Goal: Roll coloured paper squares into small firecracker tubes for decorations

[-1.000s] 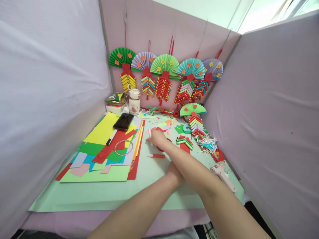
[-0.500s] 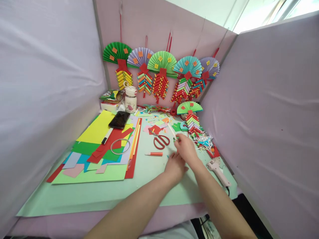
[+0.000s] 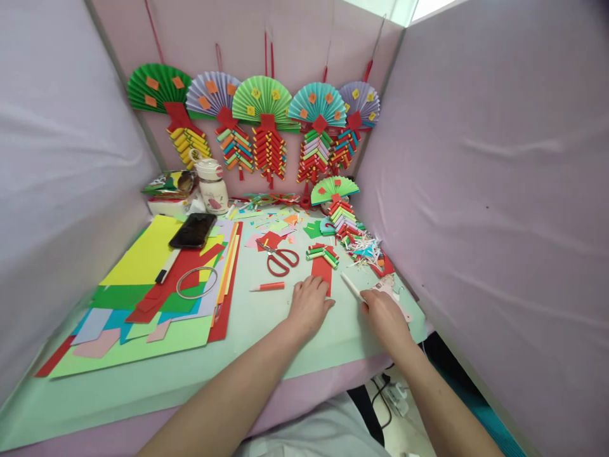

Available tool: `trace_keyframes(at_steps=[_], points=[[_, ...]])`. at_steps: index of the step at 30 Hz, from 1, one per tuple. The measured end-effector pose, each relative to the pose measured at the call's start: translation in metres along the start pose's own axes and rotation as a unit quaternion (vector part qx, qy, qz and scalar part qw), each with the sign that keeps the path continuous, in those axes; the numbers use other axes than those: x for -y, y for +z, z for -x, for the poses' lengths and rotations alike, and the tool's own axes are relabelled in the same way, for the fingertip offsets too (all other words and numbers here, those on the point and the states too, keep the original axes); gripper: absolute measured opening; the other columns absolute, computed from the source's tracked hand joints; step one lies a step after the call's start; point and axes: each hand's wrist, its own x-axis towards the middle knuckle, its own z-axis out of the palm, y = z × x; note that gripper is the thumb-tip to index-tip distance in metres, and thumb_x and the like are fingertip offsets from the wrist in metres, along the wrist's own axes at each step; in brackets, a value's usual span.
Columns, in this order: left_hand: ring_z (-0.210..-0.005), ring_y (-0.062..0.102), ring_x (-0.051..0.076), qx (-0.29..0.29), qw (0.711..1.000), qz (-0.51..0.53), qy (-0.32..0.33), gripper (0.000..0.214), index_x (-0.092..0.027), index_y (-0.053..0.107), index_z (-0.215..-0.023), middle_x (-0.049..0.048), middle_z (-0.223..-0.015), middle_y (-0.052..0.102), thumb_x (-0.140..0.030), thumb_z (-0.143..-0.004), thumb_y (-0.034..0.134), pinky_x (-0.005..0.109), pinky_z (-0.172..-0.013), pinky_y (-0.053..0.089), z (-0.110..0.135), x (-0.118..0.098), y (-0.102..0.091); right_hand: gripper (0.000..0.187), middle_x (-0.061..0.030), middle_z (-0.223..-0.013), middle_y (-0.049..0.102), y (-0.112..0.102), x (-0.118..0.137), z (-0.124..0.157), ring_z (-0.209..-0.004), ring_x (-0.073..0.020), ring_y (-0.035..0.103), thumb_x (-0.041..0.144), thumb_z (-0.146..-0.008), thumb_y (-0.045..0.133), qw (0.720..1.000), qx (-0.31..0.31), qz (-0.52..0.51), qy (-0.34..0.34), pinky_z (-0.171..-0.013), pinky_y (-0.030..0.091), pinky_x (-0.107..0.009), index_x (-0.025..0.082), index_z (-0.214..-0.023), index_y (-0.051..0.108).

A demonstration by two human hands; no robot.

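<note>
My left hand (image 3: 310, 307) rests palm down at the lower left edge of a red paper strip (image 3: 322, 271), its fingers laid out on the paper and table. Small green and red paper rolls (image 3: 323, 255) sit in a slanted row across the upper part of that strip. To the right, my right hand (image 3: 386, 317) is closed round the near end of a slim white stick (image 3: 352, 285), which points away and to the left. Just past the right hand is a pale pink glue gun (image 3: 387, 287), partly covered by it. Red-handled scissors (image 3: 281, 260) and an orange pen-like tool (image 3: 269, 287) lie left of the strip.
Coloured paper sheets (image 3: 137, 285) cover the table's left side, with a phone (image 3: 193, 230) and metal ring (image 3: 196, 282) on top. A bottle (image 3: 212, 187) stands behind. Paper scraps (image 3: 368, 247) pile at right. Fan hangings (image 3: 266, 105) line the back wall.
My right hand has moved right and toward me with the white stick, away from my left hand. The red strip and its rolls now show. The camera view has turned right.
</note>
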Motion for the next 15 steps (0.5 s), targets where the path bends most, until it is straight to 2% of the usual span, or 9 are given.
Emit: trace_keyframes(at_steps=[7, 15], points=[[-0.109, 0.045, 0.023, -0.005, 1.000, -0.010, -0.016, 0.022, -0.021, 0.054, -0.100, 0.0046, -0.109, 0.058, -0.035, -0.083, 0.058, 0.038, -0.088, 0.031, -0.002, 0.000, -0.005, 0.014, -0.0054, -0.079, 0.062, 0.000, 0.013, -0.003, -0.079, -0.0193, 0.054, 0.009, -0.084, 0.047, 1.000, -0.005, 0.020, -0.010, -0.065, 0.025, -0.029, 0.017, -0.081, 0.059], [-0.109, 0.045, 0.024, 0.008, 1.000, -0.026, -0.014, 0.023, -0.021, 0.057, -0.103, 0.0058, -0.113, 0.056, -0.036, -0.085, 0.056, 0.039, -0.089, 0.031, -0.002, 0.001, -0.004, 0.017, -0.0083, -0.085, 0.062, 0.005, 0.025, -0.017, -0.083, -0.0223, 0.053, 0.007, -0.086, 0.044, 0.999, -0.017, 0.044, -0.022, -0.067, 0.029, -0.030, 0.016, -0.087, 0.058]])
